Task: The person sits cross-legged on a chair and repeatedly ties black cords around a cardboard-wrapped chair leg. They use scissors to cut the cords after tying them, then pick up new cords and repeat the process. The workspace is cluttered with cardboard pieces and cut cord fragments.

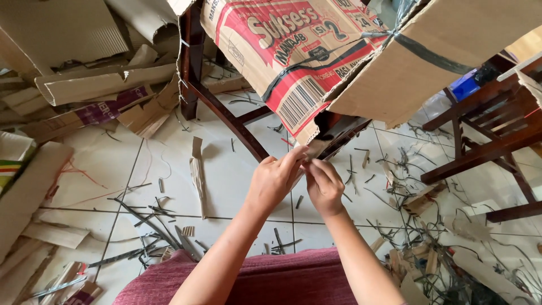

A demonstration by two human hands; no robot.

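Dark pink fabric (265,279) covers the lap at the bottom edge, and both forearms rise from it. Left hand (275,179) and right hand (323,186) meet with fingertips pressed together, each grip pinching the lower flap edge of the big brown printed cardboard box (316,51), which sits just above them on a dark wooden chair frame (226,113). Cardboard scraps (197,175) litter the white tiled floor (101,169)

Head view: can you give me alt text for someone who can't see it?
Both hands, left hand and right hand, pinch the lower corner of a printed cardboard box strapped with dark tape. Below, a white tiled floor littered with cardboard scraps.
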